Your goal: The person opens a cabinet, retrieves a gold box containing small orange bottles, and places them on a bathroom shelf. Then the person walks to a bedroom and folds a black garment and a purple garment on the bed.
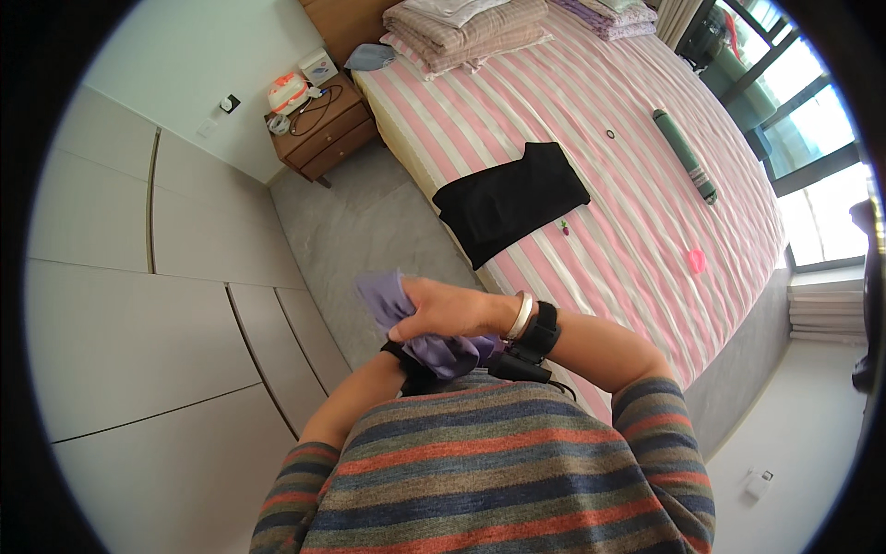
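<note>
My right hand [446, 310], with a pale bangle and a black strap at the wrist, grips a bunched purple satiny cloth [443, 353] in front of my striped top. One end of the cloth sticks up past the fingers, slightly blurred. My left forearm reaches in from the lower left to a black band at the wrist; the left hand itself is hidden behind the cloth and my right hand. Beyond them, a folded black garment [512, 201] lies flat on the pink-and-white striped bed cover [623, 277], near the bed's left edge.
On the bed are a small trinket [565, 228], a dark ring [610, 134], a green cylindrical item [685, 156], a pink ring-shaped item [696, 262] and folded bedding [471, 34]. A wooden nightstand [325, 131] holds cables and a box. Pale cabinets [138, 332] line the left.
</note>
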Tool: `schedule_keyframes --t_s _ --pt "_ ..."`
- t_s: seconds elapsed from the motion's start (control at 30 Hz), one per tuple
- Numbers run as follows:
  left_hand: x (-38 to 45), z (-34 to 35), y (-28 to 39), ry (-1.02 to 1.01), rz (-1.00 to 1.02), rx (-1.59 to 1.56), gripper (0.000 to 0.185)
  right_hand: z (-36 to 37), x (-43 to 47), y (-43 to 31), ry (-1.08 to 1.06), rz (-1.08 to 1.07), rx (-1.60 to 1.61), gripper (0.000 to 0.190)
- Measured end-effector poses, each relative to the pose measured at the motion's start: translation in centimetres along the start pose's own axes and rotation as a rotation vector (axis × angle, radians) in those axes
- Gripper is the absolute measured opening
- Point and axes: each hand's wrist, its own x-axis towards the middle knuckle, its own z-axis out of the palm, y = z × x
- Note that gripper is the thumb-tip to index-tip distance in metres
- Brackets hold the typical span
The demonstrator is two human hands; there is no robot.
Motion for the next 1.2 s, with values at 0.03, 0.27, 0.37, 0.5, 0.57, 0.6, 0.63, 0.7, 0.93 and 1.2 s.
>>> schedule_keyframes --t_s 0.03,0.27,0.37,0.5,0.57,0.6,0.63,0.7,0.93,1.2 --pt "1.4 0.5 -0.6 0.045 0.003 -0.065 0.038 -0.5 -0.1 0.0 0.028 0.013 -0.009 0.032" --pt "5.2 -5.3 2.4 -0.038 -0.373 -0.297 0.03 -5.0 -1.8 0.3 0.212 0.008 0.311 0.03" --pt "-0.3 -10.6 4.9 0.226 -0.233 -0.112 0.026 -6.2 -3.0 0.2 0.331 -0.034 0.435 0.02" --pt "-4.9 -13.9 6.2 1.2 0.305 -0.711 0.019 -7.5 -4.3 -0.9 0.37 -0.061 0.524 0.024" --pt "-5.4 -14.6 6.5 1.247 0.346 -0.645 0.017 -7.4 -4.3 -1.5 0.346 -0.076 0.535 0.024" --pt "-5.2 -14.8 6.7 1.283 0.386 -0.606 0.017 -7.0 -4.0 -1.7 0.362 -0.066 0.514 0.026" --pt "-4.6 -14.8 7.0 1.247 0.337 -0.469 0.016 -6.4 -3.5 -1.8 0.309 -0.039 0.499 0.03" --pt "-2.1 -13.4 7.6 1.194 0.268 -0.197 0.016 -5.4 -2.5 -2.3 0.209 0.012 0.465 0.038" --pt "4.4 -7.3 9.6 0.618 0.29 -0.175 0.03 -3.4 -1.3 -2.4 0.268 -0.177 0.548 0.028" --pt "4.2 -5.9 5.4 0.348 0.107 0.201 0.024 -4.3 -2.8 -1.6 0.358 -0.214 0.505 0.027"
